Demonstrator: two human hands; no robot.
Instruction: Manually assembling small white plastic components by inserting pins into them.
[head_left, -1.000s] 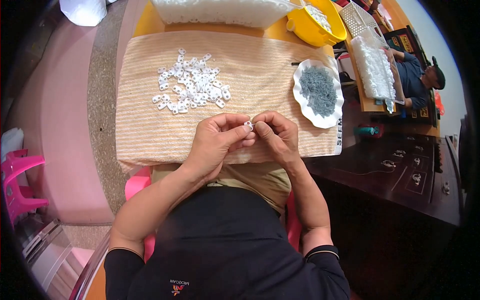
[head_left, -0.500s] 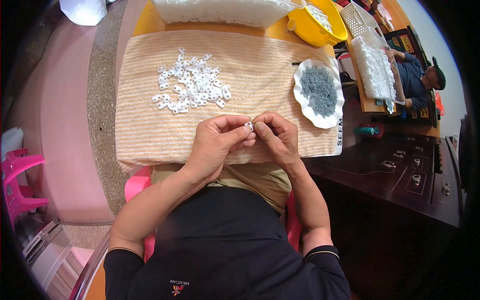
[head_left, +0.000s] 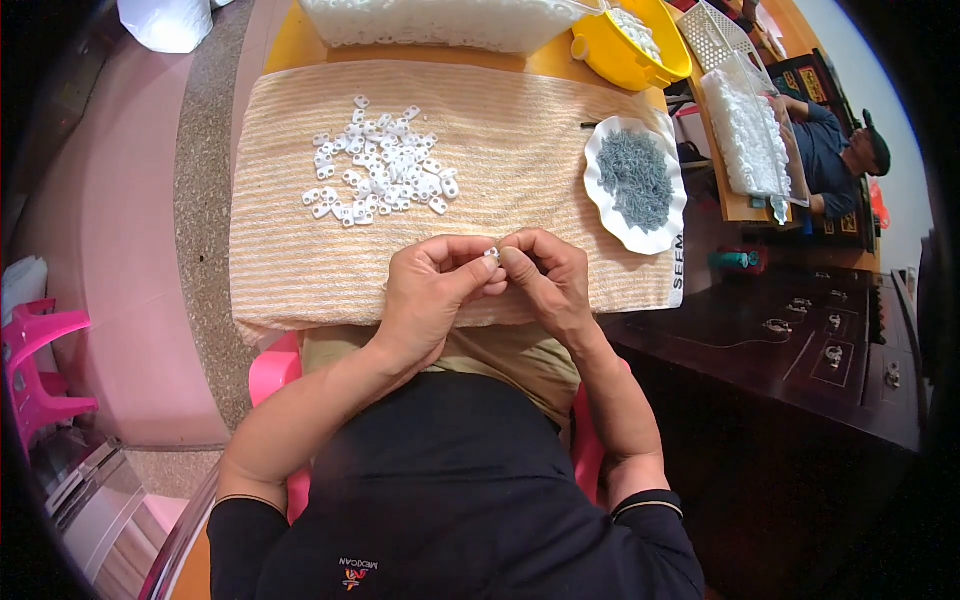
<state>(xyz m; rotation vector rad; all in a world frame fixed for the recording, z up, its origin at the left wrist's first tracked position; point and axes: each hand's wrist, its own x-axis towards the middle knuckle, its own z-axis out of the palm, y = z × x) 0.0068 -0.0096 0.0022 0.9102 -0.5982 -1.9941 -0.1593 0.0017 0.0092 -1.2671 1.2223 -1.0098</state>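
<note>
Between the thumb and finger of my left hand [head_left: 430, 290] is a small white plastic piece with round holes [head_left: 491, 253], its end just showing. My right hand [head_left: 552, 285] is pinched against the piece's right side. Whatever is between its fingertips is hidden. Both hands are held together above the front part of a striped tan towel [head_left: 520, 150]. A loose pile of similar white two-hole pieces [head_left: 390, 170] lies on the towel at the back left. To the right, a white scalloped plate [head_left: 650, 242] holds many small, thin grey pieces [head_left: 636, 180], too small to name.
Behind the towel stand a clear bin of white parts [head_left: 430, 28] and a yellow basin [head_left: 655, 72]. At the far right, a person [head_left: 835, 150] sits by another bin of white parts [head_left: 745, 135]. A dark cabinet [head_left: 760, 370] stands right; a pink stool [head_left: 50, 360] left.
My right fingertips have closed in on the white piece, covering more of its right side. Both hands have shifted very slightly left; the pile and plate remain in place on the towel.
</note>
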